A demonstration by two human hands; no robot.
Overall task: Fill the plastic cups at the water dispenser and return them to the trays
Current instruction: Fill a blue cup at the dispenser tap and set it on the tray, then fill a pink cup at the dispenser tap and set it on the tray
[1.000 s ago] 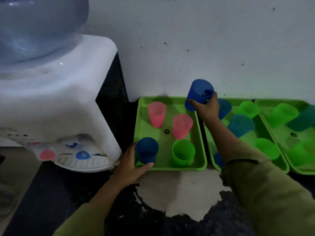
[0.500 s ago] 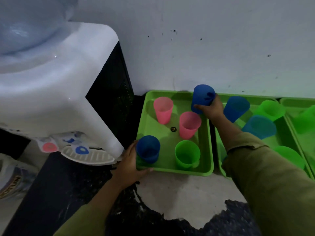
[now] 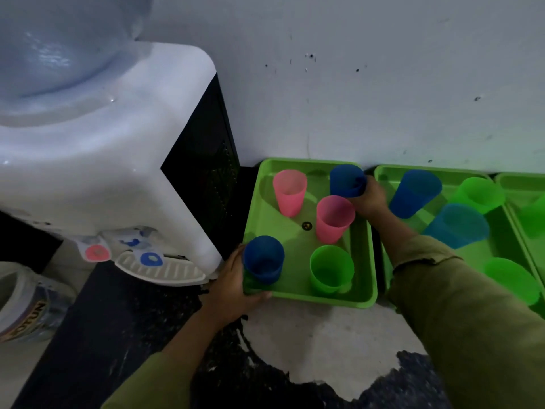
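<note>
Our right hand (image 3: pixel 370 199) grips a blue cup (image 3: pixel 346 181) at the far right corner of the tray (image 3: pixel 283 231); we should set it down level, clear of the pink cup (image 3: pixel 334 216). Our left hand (image 3: pixel 233 287) curls at the near left corner, grip unclear.

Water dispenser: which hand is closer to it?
Left. The left hand holds the near blue cup right beside the water dispenser; the right hand holds the far blue cup across the tray, farther off.
</note>
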